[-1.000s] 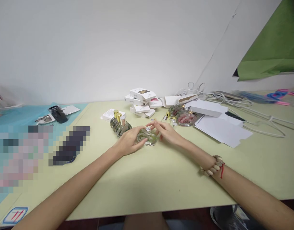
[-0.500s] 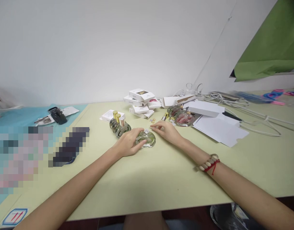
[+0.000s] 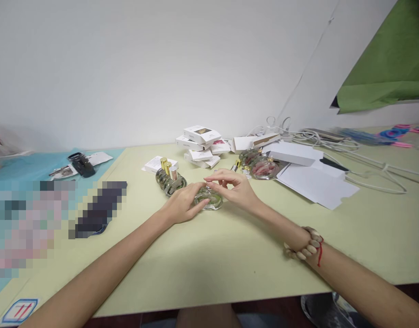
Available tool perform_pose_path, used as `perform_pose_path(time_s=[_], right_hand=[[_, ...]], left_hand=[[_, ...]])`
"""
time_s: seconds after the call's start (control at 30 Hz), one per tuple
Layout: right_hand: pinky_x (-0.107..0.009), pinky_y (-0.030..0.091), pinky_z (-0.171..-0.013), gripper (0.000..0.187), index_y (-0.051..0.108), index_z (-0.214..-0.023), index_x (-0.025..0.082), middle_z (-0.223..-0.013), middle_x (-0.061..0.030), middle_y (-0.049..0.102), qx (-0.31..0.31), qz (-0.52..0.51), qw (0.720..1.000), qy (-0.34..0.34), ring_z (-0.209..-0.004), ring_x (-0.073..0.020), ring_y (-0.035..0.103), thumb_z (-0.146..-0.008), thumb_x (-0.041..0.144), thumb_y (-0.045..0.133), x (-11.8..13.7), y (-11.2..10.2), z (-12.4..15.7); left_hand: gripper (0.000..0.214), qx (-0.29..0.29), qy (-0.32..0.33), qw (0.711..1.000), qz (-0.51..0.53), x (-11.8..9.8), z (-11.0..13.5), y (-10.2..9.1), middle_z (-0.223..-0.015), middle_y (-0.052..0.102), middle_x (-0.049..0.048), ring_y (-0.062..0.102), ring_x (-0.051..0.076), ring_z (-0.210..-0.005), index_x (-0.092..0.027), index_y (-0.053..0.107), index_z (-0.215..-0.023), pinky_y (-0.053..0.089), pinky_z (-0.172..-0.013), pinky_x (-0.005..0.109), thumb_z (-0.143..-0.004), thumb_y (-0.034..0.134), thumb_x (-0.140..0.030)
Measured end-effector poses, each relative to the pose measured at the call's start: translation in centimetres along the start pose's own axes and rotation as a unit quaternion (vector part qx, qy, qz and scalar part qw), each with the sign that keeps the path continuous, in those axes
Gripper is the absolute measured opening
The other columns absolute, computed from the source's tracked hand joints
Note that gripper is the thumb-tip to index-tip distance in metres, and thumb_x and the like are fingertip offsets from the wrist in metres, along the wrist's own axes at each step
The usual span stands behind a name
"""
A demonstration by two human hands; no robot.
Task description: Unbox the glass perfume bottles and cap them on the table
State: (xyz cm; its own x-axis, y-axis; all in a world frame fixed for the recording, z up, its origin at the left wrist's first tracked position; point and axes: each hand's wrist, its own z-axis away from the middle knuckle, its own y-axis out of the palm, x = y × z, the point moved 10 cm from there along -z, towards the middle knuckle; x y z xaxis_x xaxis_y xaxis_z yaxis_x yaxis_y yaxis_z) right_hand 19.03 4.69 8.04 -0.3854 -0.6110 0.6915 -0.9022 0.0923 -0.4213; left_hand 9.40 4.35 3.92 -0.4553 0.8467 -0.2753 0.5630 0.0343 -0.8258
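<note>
A rounded clear glass bottle (image 3: 214,200) with green inside stands upright on the table, seemingly a perfume bottle. My left hand (image 3: 183,202) grips it from the left, thumb in front and fingers behind. At the bottle's neck my right hand (image 3: 238,187) has thumb and index finger pinched together. Whatever lies between those fingertips is too small and covered to make out. Just left of my left hand stand several similar bottles (image 3: 171,184) in a row, with gold and silver caps (image 3: 167,167).
White flat boxes (image 3: 200,141) are stacked behind the hands. Pink-filled bottles (image 3: 264,168) stand at the right near opened white cardboard (image 3: 315,182). Cables (image 3: 376,164) run along the right. A black cup-like object (image 3: 81,164) lies on a blue sheet (image 3: 31,168) at the left.
My right hand has moved left onto the bottle's top, from just beside it. My left hand keeps its hold on the bottle.
</note>
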Motion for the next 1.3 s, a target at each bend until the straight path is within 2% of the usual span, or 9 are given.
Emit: perform_pose_path(time_s=[0.1, 0.23, 0.37, 0.43, 0.7, 0.93, 1.3], right_hand=[[-0.024, 0.038, -0.049, 0.018, 0.07, -0.08, 0.023, -0.081, -0.0047, 0.065, -0.013, 0.008, 1.0, -0.006, -0.067, -0.0127, 0.054, -0.07, 0.035, 0.063, 0.0, -0.4, -0.1], [-0.025, 0.038, -0.05, 0.018, 0.069, -0.072, 0.02, -0.082, -0.0057, 0.066, -0.014, -0.031, 0.999, 0.027, -0.071, -0.0148, 0.056, -0.065, 0.037, 0.067, -0.7, -0.4, -0.1], [-0.024, 0.034, -0.047, 0.023, 0.067, -0.072, 0.018, -0.071, -0.0028, 0.064, -0.017, -0.061, 0.995, 0.076, -0.056, -0.0097, 0.048, -0.061, 0.038, 0.069, -2.0, -0.1, 0.1], [-0.024, 0.033, -0.049, 0.025, 0.066, -0.074, 0.017, -0.069, -0.0018, 0.062, -0.023, -0.076, 0.993, 0.089, -0.056, -0.0088, 0.045, -0.06, 0.038, 0.071, -2.4, 0.0, 0.1], [-0.024, 0.033, -0.052, 0.028, 0.064, -0.076, 0.018, -0.075, -0.0017, 0.062, -0.005, -0.077, 0.993, 0.092, -0.061, -0.0096, 0.046, -0.059, 0.039, 0.07, -2.5, 0.3, 0.1], [-0.023, 0.03, -0.049, 0.026, 0.063, -0.073, 0.018, -0.067, 0.0005, 0.059, -0.034, -0.081, 0.992, 0.092, -0.056, -0.0085, 0.044, -0.059, 0.037, 0.071, -2.3, 0.4, 0.3], [-0.024, 0.035, -0.053, 0.025, 0.06, -0.071, 0.018, -0.072, -0.0014, 0.06, -0.055, -0.104, 0.99, 0.075, -0.065, -0.0112, 0.05, -0.059, 0.038, 0.071, -2.3, 0.7, 0.6]], left_hand=[[0.038, 0.001, 0.0, 1.0, 0.003, 0.0, 0.0, 0.0, -0.111, 0.056, 0.009, 0.055, 0.02, -0.098, -0.018, 0.035, -0.119, 0.044, -0.081, 0.032, -0.086, 0.038, -0.037], [0.038, 0.0, 0.001, 1.0, 0.007, -0.1, -0.1, -0.1, -0.109, 0.057, 0.0087, 0.056, 0.02, -0.097, -0.018, 0.036, -0.119, 0.045, -0.081, 0.032, -0.086, 0.038, -0.037], [0.038, 0.001, -0.001, 1.0, 0.008, -0.2, -0.1, -0.2, -0.107, 0.058, 0.0086, 0.058, 0.019, -0.092, -0.018, 0.036, -0.119, 0.045, -0.077, 0.031, -0.086, 0.039, -0.037], [0.037, 0.001, 0.0, 1.0, 0.012, -0.3, -0.1, -0.2, -0.109, 0.057, 0.0084, 0.057, 0.019, -0.093, -0.018, 0.036, -0.118, 0.045, -0.077, 0.03, -0.086, 0.039, -0.036], [0.038, 0.005, -0.007, 1.0, 0.008, -0.1, -0.1, -0.1, -0.112, 0.056, 0.0082, 0.056, 0.019, -0.098, -0.019, 0.035, -0.12, 0.044, -0.082, 0.032, -0.087, 0.039, -0.036], [0.039, 0.005, 0.0, 1.0, 0.012, -0.1, -0.1, 0.1, -0.116, 0.054, 0.0089, 0.054, 0.019, -0.102, -0.019, 0.034, -0.122, 0.044, -0.083, 0.032, -0.087, 0.039, -0.035], [0.036, 0.019, -0.016, 0.999, 0.026, -0.1, -0.2, 0.2, -0.11, 0.057, 0.0061, 0.058, 0.017, -0.089, -0.019, 0.036, -0.119, 0.044, -0.079, 0.029, -0.087, 0.039, -0.036]])
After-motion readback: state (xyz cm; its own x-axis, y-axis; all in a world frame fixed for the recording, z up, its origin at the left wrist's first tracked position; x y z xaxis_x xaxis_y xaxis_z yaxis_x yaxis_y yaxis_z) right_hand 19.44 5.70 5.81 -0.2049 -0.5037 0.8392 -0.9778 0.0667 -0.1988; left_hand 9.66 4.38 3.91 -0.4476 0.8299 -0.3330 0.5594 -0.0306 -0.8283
